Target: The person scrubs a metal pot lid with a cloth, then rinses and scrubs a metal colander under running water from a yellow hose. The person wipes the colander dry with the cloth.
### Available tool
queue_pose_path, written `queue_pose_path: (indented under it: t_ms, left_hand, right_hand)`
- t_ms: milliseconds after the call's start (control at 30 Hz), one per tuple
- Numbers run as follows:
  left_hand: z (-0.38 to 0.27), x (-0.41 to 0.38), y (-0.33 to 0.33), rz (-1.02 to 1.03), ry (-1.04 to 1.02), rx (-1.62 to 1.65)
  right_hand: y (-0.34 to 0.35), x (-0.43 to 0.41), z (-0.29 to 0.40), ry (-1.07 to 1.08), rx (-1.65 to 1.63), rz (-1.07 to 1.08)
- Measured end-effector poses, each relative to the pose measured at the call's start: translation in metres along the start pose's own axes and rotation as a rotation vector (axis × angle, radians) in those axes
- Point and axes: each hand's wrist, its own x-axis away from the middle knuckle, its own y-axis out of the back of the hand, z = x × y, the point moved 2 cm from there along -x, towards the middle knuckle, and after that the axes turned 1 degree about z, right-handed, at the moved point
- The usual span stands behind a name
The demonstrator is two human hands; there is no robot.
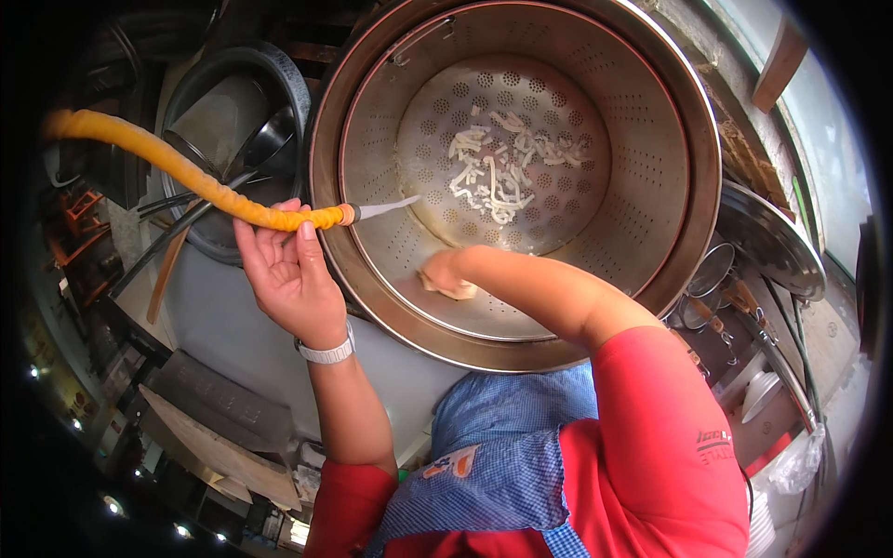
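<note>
My left hand point(286, 261) holds an orange hose point(230, 202) near its end, left of a large metal pot point(342, 293). Water point(387, 207) streams from the hose into the perforated metal basket point(642, 125) set inside the pot. My right hand point(446, 270) reaches down into the basket and presses a pale, crumpled cloth or pad point(457, 289) against its lower left wall; the fingers are partly hidden. Whitish strips and bits point(499, 181), perhaps noodle pieces, lie scattered on the basket's perforated bottom.
A dark round tub point(296, 91) with a metal bowl point(272, 139) and long handles stands left of the pot. At the right are a large metal lid point(774, 244), wire strainers point(713, 268) and a horizontal metal rail point(788, 370). A grey surface point(223, 307) lies below the hose.
</note>
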Motion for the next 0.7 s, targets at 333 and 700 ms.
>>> queue_pose_path:
  t_ms: [333,700]
  left_hand:
    - [-0.007,0.001,-0.005,0.029,-0.019,-0.018]
    - [-0.014,0.000,0.001,0.046,0.027,0.026]
  right_hand:
    - [0.212,0.019,0.002,-0.017,-1.244,-1.431]
    - [-0.148,0.100,-0.095,0.063,-0.449,-0.605]
